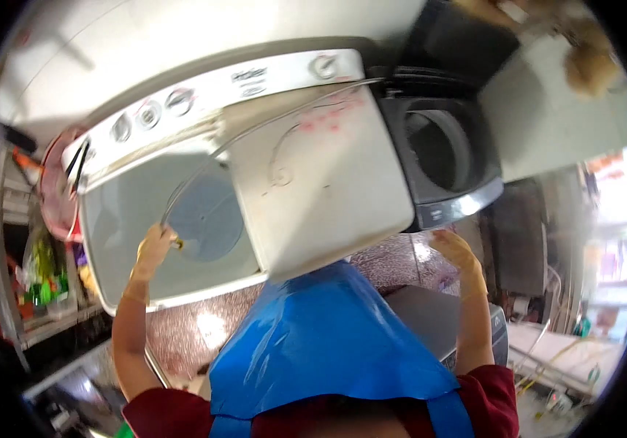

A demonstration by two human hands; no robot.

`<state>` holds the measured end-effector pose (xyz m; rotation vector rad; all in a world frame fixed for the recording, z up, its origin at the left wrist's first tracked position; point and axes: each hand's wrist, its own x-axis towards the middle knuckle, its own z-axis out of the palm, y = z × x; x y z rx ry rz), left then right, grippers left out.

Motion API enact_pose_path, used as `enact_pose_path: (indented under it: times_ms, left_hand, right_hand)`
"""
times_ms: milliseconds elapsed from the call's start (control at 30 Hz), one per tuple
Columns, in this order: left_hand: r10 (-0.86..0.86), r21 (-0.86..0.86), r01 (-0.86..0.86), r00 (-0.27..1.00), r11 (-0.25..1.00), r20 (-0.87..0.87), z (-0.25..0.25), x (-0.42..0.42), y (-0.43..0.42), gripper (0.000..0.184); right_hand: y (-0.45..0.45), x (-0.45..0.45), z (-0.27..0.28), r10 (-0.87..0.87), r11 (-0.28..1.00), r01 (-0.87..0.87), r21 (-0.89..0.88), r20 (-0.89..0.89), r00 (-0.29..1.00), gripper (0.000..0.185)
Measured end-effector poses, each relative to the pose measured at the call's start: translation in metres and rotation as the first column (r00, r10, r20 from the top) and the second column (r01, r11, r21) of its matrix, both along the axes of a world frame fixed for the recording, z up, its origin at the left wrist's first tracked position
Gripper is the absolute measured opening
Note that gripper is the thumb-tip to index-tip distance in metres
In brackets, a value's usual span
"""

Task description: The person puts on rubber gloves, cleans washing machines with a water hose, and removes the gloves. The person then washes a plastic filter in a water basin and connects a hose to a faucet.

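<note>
My left hand (pixel 154 247) is closed around a thin, pale hose (pixel 211 155) over the open tub (pixel 120 219) of a white twin-tub washing machine. A small yellowish end piece (pixel 177 244) sticks out beside my fingers. From the hand, the hose arcs up across the machine's closed right lid (pixel 328 197) to its back right corner. A round blue-grey disc (pixel 207 215) shows at the bottom of the tub. My right hand (pixel 452 248) hangs in front of a dark top-loading washer (pixel 459 202), its fingers loosely apart and holding nothing visible.
Knobs line the white control panel (pixel 255 80). The dark washer's lid (pixel 459 44) stands raised. A pink basin (pixel 58 190) sits behind the tub's left side, near a cluttered shelf (pixel 58 325). A grey boxy appliance (pixel 430 315) is by my right arm. The tiled floor (pixel 204 328) looks shiny.
</note>
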<state>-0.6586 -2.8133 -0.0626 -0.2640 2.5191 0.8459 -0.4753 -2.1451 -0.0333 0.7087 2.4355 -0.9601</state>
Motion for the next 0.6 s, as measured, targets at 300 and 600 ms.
enact_pose_path:
  times_ms: [300, 600]
  left_hand:
    - [0.449, 0.415, -0.383, 0.891, 0.825, -0.071, -0.106, 0.014, 0.001, 0.015]
    - [0.754, 0.440, -0.613, 0.546, 0.656, -0.364, -0.083, 0.028, 0.035, 0.009]
  right_hand:
    - [0.115, -0.073, 0.024, -0.238, 0.959, 0.154, -0.239, -0.373, 0.897, 0.049]
    - [0.358, -0.320, 0.122, 0.101, 0.969, 0.159, 0.189, -0.891, 0.442, 0.057]
